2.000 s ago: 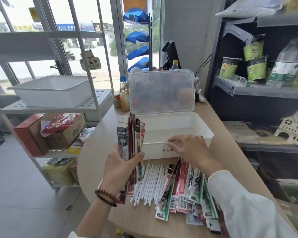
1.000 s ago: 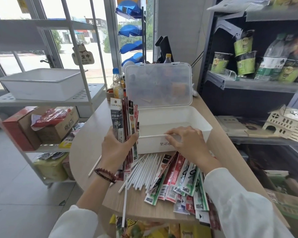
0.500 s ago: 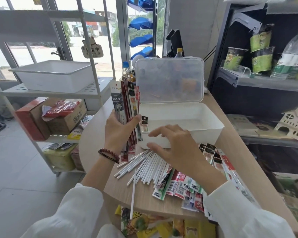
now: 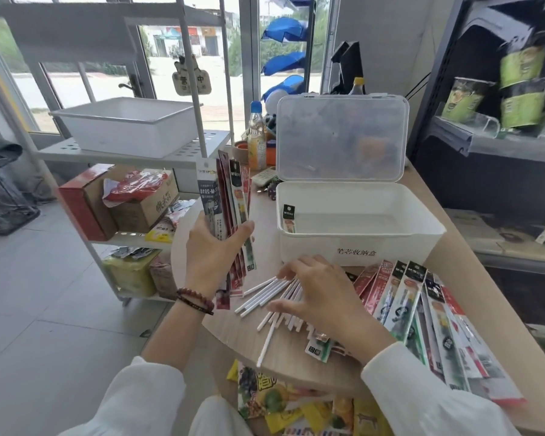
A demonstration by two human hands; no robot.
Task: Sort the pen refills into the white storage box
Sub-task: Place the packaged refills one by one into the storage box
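From the head view, the only one there is, the person's left hand [image 4: 216, 247] grips a bundle of packaged refills [image 4: 230, 196] upright, fingers curled round the back and the thumb clamped across the front. It holds them just left of the white storage box [image 4: 359, 243]. The box sits on the round table [image 4: 296, 368] with its clear lid [image 4: 340, 136] standing open.

The change is in the right hand [image 4: 323, 298]. A second ago it was up at the box's front rim. Now it has come down and lies over the loose white refills [image 4: 261, 294] in front of the box, fingers spread and fairly straight, thumb out to the left. I cannot tell whether it has pinched any yet.

The box has changed too. A single pack [image 4: 289, 217] now leans in its near left corner, where none stood two seconds ago. The rest of the floor looks bare, so the sorting has only just begun.

Most of the stock is still outside the box. The white sticks lie under the right hand, and a fan of coloured packs [image 4: 412, 306] lies to the right of it. My guess is the white ones get gathered next. They lie crossed, and one pokes out over the table edge, so it could roll off.
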